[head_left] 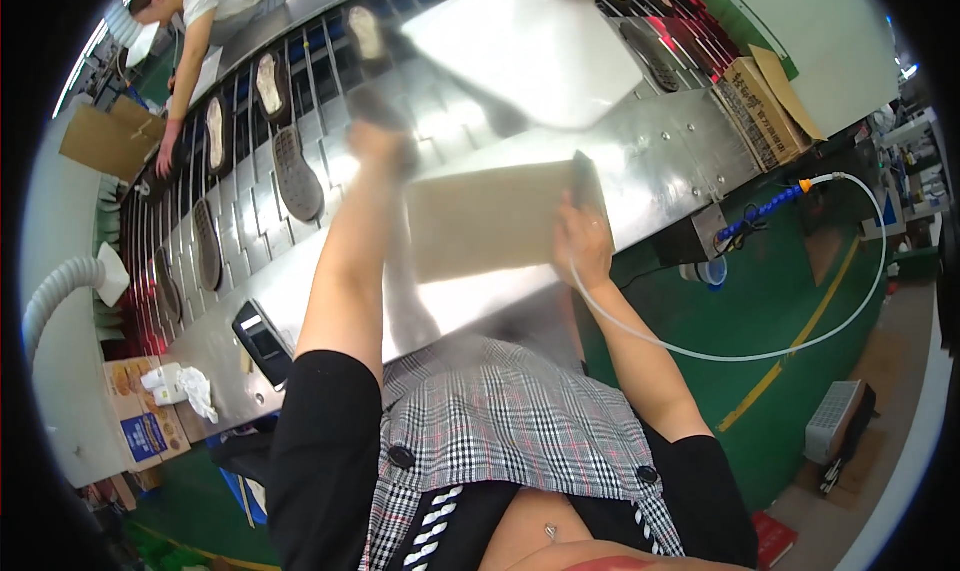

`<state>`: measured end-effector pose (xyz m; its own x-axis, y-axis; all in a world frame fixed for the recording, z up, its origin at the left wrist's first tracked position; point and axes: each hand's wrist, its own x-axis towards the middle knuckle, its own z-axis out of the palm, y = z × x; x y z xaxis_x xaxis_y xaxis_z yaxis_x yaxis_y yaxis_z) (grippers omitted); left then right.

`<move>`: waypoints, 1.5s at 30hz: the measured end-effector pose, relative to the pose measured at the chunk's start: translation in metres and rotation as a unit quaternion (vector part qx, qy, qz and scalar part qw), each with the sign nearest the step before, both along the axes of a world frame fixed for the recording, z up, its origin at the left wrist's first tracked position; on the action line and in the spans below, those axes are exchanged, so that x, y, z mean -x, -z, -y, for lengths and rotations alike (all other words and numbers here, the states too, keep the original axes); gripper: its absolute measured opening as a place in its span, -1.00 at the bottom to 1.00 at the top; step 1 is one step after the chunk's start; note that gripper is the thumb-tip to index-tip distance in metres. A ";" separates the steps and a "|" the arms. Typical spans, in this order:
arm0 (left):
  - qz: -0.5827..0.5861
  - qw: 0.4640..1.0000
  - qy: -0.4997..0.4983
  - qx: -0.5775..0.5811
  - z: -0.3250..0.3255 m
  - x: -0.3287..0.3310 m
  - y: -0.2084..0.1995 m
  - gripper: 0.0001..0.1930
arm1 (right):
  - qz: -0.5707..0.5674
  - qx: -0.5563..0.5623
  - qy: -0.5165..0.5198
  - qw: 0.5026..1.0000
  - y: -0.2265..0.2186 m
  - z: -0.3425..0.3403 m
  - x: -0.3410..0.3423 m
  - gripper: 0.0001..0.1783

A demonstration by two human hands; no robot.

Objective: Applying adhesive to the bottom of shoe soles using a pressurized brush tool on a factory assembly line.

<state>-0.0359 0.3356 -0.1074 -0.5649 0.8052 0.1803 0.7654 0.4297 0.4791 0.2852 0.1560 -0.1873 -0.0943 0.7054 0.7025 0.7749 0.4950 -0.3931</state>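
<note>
Beyond the near edge of the metal tabletop [690,156], at the conveyor [245,211], the person's left hand [375,143] is a blur beside a dark, sole-like shape [378,106]; smeared brown-black, it shows no clear outline, and I cannot tell whether the fingers grip it. On the tabletop lies a flat tan sheet [480,226], plain and roughly rectangular. The right hand [583,236] is at its right edge, fingers bent beside a slim grey piece [582,174]; whether they are clenched on it cannot be made out. One thin white hose [720,358] loops from near that hand out to the right.

Left of the white hood [530,51], four shoe soles with pale insides [268,86] and three grey-brown soles [297,176] can be counted clearly. One more dark sole [650,56] lies to the hood's right. A single phone [262,343] rests by the left forearm, and one cardboard box [765,111] stands at the tabletop's right end. A co-worker's hand [168,151] reaches onto the conveyor at the far left.

Bare metal runs from the tan sheet to the cardboard box; past the tabletop's right-hand edge is green floor [690,371].
</note>
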 end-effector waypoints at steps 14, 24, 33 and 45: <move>0.844 0.409 0.267 -0.221 0.251 0.021 -0.035 -0.36 | -0.007 -0.009 -0.032 0.999 0.022 -0.022 -0.015 -0.52; 0.900 0.286 0.271 -0.185 0.337 -0.025 -0.008 -0.40 | -0.082 -0.021 -0.353 0.932 -0.115 0.064 0.053 -0.59; 0.640 0.625 0.280 -0.347 0.310 -0.072 -0.054 -0.40 | -0.296 0.191 -0.440 0.826 -0.166 0.111 0.071 -0.69; 0.563 0.619 0.283 -0.468 0.298 -0.049 -0.056 -0.31 | -0.206 0.066 -0.545 0.810 -0.176 0.121 0.066 -0.67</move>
